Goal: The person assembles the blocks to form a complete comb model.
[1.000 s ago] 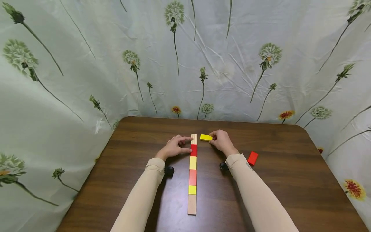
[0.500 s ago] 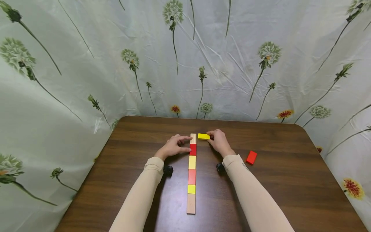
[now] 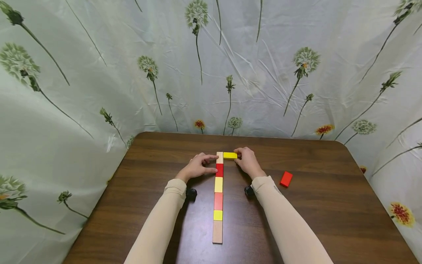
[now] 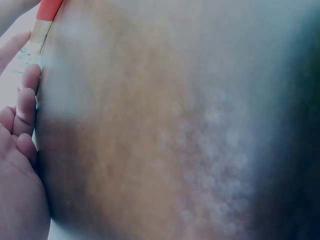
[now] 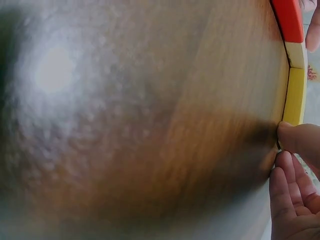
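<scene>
Brown wood-grain surface (image 3: pixel 155 157) carried, near its far edge, a yellow rectangular wooden block (image 3: pixel 230 155) abutting a striped pale-wood block (image 3: pixel 219 159). The right hand (image 3: pixel 249 162) pinched the former; the left hand (image 3: pixel 194 167), fingers extended, touched the latter.

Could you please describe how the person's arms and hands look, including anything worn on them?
The left sleeve and right sleeve are long and pale cream. A small dark marking, illegible here, shows near the right cuff. A black, rounded device shows by each wrist. The left grip and right grip are bare, ungloved hands.
</scene>
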Demonstrator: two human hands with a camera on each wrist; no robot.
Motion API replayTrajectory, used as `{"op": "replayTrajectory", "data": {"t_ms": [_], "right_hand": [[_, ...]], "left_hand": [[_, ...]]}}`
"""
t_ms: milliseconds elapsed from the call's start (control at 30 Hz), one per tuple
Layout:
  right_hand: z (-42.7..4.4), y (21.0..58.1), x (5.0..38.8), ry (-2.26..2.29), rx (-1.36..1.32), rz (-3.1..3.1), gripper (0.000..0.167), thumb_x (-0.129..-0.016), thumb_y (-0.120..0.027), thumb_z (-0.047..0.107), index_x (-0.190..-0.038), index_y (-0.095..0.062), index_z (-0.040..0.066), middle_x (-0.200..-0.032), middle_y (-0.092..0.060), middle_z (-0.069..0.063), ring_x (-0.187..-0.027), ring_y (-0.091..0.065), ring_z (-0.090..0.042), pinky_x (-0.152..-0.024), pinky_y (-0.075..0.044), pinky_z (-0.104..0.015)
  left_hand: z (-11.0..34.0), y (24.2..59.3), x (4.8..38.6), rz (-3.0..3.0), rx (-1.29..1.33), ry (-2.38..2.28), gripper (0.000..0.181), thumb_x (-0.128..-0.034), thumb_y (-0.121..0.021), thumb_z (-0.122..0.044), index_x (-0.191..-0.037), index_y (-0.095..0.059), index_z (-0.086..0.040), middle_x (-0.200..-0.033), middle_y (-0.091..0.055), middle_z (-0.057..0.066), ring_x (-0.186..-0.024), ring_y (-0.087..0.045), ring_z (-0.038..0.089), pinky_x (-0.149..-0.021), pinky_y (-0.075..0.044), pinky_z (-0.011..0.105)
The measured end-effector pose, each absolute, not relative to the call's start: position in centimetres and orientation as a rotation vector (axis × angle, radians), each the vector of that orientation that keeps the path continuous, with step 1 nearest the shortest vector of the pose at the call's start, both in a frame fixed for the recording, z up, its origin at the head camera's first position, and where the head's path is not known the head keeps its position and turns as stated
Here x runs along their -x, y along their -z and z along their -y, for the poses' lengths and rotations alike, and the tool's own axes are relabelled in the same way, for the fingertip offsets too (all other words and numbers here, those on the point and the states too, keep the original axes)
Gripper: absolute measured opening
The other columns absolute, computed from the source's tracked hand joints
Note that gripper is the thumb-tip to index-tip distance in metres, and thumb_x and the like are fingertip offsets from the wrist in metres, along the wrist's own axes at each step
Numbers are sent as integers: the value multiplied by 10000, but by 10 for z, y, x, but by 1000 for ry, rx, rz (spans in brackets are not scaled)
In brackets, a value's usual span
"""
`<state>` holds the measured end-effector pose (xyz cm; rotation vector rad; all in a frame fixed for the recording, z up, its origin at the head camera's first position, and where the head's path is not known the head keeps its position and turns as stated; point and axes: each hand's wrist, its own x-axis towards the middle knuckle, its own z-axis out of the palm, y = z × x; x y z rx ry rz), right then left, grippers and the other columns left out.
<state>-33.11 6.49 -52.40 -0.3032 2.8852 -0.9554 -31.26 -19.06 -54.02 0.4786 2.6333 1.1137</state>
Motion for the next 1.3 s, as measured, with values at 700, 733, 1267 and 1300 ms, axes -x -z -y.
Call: {"op": "replayTrajectory", "data": {"t_ms": [700, 733, 1267, 1300], "right_hand": [[-70, 525, 327, 1092, 326, -2841, 473, -991, -760, 71, -1430, -639, -55, -1319, -652, -246, -1184, -673, -357, -1071, -554, -465], [-71, 525, 328, 1090, 334, -2838, 476, -991, -760, 74, -1430, -636, -59, -1320, -650, -248, -1182, -673, -358, -1068, -555, -467], [-117, 514, 334, 930, 374, -2797, 497, -1012, -752, 167, -1432, -626, -67, -1327, -684, -248, -1219, -658, -387, -1087, -534, -499], [-121, 513, 334, 918, 373, -2796, 499, -1014, -751, 175, -1430, -626, -69, -1330, -686, -252, -1220, -658, -389, -1087, -534, -501]], "left_hand": [[192, 541, 313, -2638, -472, -1113, 580, -934, -846, -390, -1480, -662, -319, -1219, -622, 62, -1120, -539, 232, -987, -400, 462], [191, 541, 313, -2637, -472, -1115, 582, -933, -848, -390, -1480, -662, -321, -1221, -623, 62, -1123, -540, 234, -990, -398, 464], [192, 541, 313, -2633, -494, -1119, 587, -936, -845, -391, -1487, -657, -313, -1192, -616, 68, -1096, -527, 222, -975, -390, 452], [192, 541, 313, -2635, -496, -1118, 587, -936, -845, -388, -1487, -657, -310, -1191, -615, 71, -1095, -528, 224, -974, -391, 457]]}}
